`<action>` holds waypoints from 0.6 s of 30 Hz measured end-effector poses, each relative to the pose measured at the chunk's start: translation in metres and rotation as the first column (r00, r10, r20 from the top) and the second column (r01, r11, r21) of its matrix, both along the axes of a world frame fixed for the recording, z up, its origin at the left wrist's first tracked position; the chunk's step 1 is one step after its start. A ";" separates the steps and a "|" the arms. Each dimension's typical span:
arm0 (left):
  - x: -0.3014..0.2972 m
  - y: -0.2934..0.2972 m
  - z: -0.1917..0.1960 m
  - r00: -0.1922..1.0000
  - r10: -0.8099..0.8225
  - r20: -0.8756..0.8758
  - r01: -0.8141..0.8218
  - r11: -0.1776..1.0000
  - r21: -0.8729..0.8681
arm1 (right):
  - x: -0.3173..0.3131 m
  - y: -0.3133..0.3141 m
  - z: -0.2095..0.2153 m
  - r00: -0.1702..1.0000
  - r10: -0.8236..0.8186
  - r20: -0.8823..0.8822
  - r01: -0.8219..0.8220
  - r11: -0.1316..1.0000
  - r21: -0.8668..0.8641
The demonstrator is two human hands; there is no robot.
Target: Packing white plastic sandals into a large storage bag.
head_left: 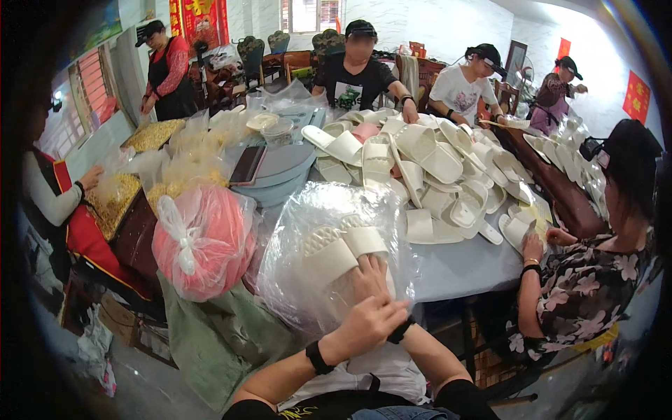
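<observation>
A pair of cream slippers [332,264] with broad straps lies in a clear plastic bag [287,234] at the table's near edge. My right hand [371,278] is at the slippers, with its fingertips tucked against the right one's strap. Crossing in front of the right wrist is my left hand [365,325], its fingers curled closed near the bag's mouth. What lies between those fingers is hidden. Dark bands circle both of my wrists.
A large heap of loose cream slippers [444,157] covers the table ahead. On the left stand a tied bag of pink items [203,241], grey-blue round lids [276,168] and a phone [248,165]. Several co-workers sit or stand around; one on the right handles a slipper [516,229].
</observation>
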State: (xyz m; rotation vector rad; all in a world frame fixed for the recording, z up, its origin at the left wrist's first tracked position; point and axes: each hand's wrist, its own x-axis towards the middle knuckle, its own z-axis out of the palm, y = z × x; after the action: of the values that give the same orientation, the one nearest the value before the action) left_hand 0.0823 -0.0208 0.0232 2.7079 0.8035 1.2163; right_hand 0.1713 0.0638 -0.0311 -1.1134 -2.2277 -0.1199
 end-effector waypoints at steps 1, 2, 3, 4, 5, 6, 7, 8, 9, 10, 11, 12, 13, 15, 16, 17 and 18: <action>0.001 -0.005 -0.001 0.998 -0.042 -0.054 0.040 0.999 -0.030 | -0.001 0.010 -0.002 1.000 -0.013 0.014 0.013 1.000 0.003; -0.001 -0.007 -0.002 0.996 -0.051 -0.068 0.049 0.998 -0.027 | -0.002 0.015 -0.004 1.000 -0.022 0.001 0.022 1.000 0.007; -0.006 -0.014 0.004 0.996 0.011 -0.087 -0.016 0.998 -0.054 | -0.007 0.019 -0.004 0.999 -0.034 -0.039 0.032 0.998 -0.057; -0.011 -0.018 0.010 0.992 0.069 -0.105 -0.076 0.994 -0.072 | -0.010 0.021 0.006 0.996 -0.053 -0.076 0.044 0.993 -0.114; -0.016 -0.023 0.010 0.973 0.211 -0.089 -0.216 0.976 -0.039 | -0.010 0.014 0.014 0.990 -0.047 -0.133 0.028 0.989 -0.145; -0.019 -0.025 0.017 0.977 0.188 -0.097 -0.192 0.981 -0.032 | -0.002 0.022 0.013 0.987 -0.071 -0.142 0.051 0.989 -0.140; -0.025 -0.026 0.021 0.936 0.323 -0.142 -0.335 0.939 -0.073 | 0.004 0.032 0.005 0.985 -0.097 -0.142 0.072 0.983 -0.170; -0.030 -0.024 0.023 0.873 0.447 -0.193 -0.472 0.876 -0.104 | 0.012 0.040 -0.004 0.982 -0.123 -0.141 0.093 0.975 -0.202; -0.039 -0.021 0.019 0.851 0.487 -0.197 -0.507 0.859 -0.066 | 0.010 0.042 -0.006 0.979 -0.134 -0.154 0.099 0.971 -0.216; -0.049 -0.017 0.009 0.852 0.478 -0.215 -0.501 0.863 -0.064 | 0.008 0.047 -0.004 0.989 -0.127 -0.073 0.112 0.978 -0.178; -0.059 -0.016 -0.005 0.871 0.468 -0.151 -0.488 0.858 -0.161 | 0.006 0.052 -0.002 0.992 -0.123 0.009 0.123 0.982 -0.140; -0.069 -0.017 -0.016 0.881 0.466 -0.085 -0.471 0.843 -0.259 | 0.001 0.054 0.003 0.992 -0.128 -0.004 0.125 0.980 -0.152; -0.073 -0.017 -0.023 0.884 0.456 -0.098 -0.465 0.845 -0.263 | -0.003 0.054 0.012 0.984 -0.171 -0.044 0.162 0.972 -0.169; -0.075 -0.018 -0.029 0.906 0.420 -0.040 -0.411 0.855 -0.317 | -0.012 0.068 0.020 0.960 -0.274 -0.051 0.253 0.934 -0.252; -0.073 -0.019 -0.029 0.909 0.413 -0.050 -0.406 0.854 -0.325 | -0.011 0.075 0.014 0.958 -0.282 -0.053 0.259 0.929 -0.264; -0.072 -0.020 -0.028 0.907 0.417 -0.062 -0.415 0.856 -0.308 | -0.010 0.080 0.007 0.965 -0.259 -0.033 0.245 0.944 -0.222; -0.073 -0.020 -0.027 0.901 0.427 -0.073 -0.429 0.857 -0.284 | -0.013 0.084 0.003 0.973 -0.230 -0.016 0.224 0.959 -0.175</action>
State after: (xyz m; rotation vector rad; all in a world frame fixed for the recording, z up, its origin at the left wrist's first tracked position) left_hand 0.0096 -0.0409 -0.0039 2.3615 1.5182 1.0397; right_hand 0.1587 0.1481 -0.0283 -1.4527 -2.1026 -0.0022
